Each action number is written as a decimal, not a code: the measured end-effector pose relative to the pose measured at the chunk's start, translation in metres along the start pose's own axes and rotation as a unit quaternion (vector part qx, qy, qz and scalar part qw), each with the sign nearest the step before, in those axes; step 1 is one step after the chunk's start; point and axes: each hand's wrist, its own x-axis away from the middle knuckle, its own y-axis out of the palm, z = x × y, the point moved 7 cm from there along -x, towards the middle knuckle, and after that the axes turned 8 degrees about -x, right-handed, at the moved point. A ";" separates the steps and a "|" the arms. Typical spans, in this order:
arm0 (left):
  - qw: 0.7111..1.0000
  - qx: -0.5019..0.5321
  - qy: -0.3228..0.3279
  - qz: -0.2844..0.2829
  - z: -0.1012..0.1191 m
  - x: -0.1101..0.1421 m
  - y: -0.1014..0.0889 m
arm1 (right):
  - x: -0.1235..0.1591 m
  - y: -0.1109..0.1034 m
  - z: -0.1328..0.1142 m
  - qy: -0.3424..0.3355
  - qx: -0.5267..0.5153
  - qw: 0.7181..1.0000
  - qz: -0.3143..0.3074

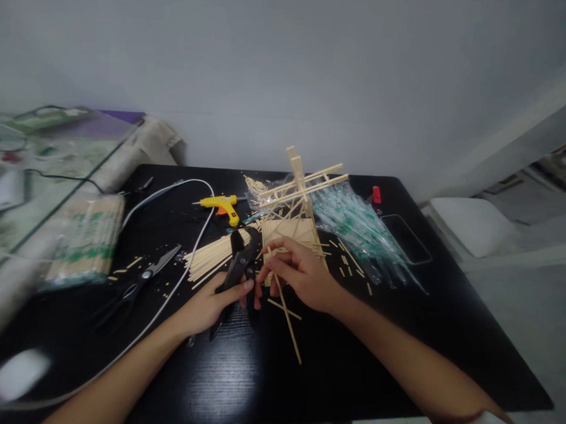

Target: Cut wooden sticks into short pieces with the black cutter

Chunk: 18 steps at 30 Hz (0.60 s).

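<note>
My left hand (215, 305) is wrapped around a black hand cutter (238, 266), whose jaws point away from me. Beside it, my right hand (299, 274) has its fingers curled on a thin wooden stick (288, 323) that slants down toward me. A short cut stick (284, 308) crosses near that one. Just beyond my hands stands a model built of pale sticks (289, 231), with a flat slatted base and crossed blade-like arms at the top. To the left of the cutter lies a fanned pile of loose sticks (211, 259).
On the black table (352, 363) are a yellow glue gun (222, 205), scissors (146, 275), a white cable (168, 301) and green-printed plastic wrappers (352, 220). A pack of sticks (87, 236) sits at left, a red object (376, 195) at the far right. Stick offcuts (345, 263) lie scattered.
</note>
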 end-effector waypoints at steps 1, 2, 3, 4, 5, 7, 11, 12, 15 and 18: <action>1.000 -0.007 0.007 0.007 0.002 0.000 -0.001 | 0.000 0.000 0.000 0.004 -0.001 1.000 0.002; 1.000 -0.012 0.012 0.013 0.003 0.001 -0.002 | 0.000 0.000 0.000 0.008 -0.001 1.000 0.006; 1.000 -0.019 0.015 0.018 0.004 0.001 -0.003 | 0.000 0.000 0.000 0.010 0.000 1.000 0.010; 0.999 -0.031 0.018 0.022 0.004 0.002 -0.003 | 0.000 0.000 0.000 0.012 0.001 1.000 0.013; 0.998 -0.049 0.020 0.028 0.004 0.002 -0.004 | 0.000 0.000 -0.001 0.013 0.001 1.000 0.016; 0.994 -0.093 0.019 0.049 0.003 0.002 -0.006 | 0.001 0.000 -0.002 0.010 0.002 1.000 0.020; 0.976 -0.173 0.016 0.129 0.001 0.003 -0.016 | 0.001 -0.001 -0.002 0.010 -0.004 1.000 0.027; 0.969 -0.197 0.018 0.144 0.001 0.003 -0.018 | 0.001 -0.001 -0.001 0.013 -0.006 1.000 0.028; 0.944 -0.277 0.015 0.178 0.002 0.006 -0.023 | 0.002 -0.001 0.001 0.023 -0.011 0.999 0.030; 0.922 -0.329 0.006 0.204 0.002 0.008 -0.027 | 0.002 0.000 0.002 0.026 -0.010 0.999 0.029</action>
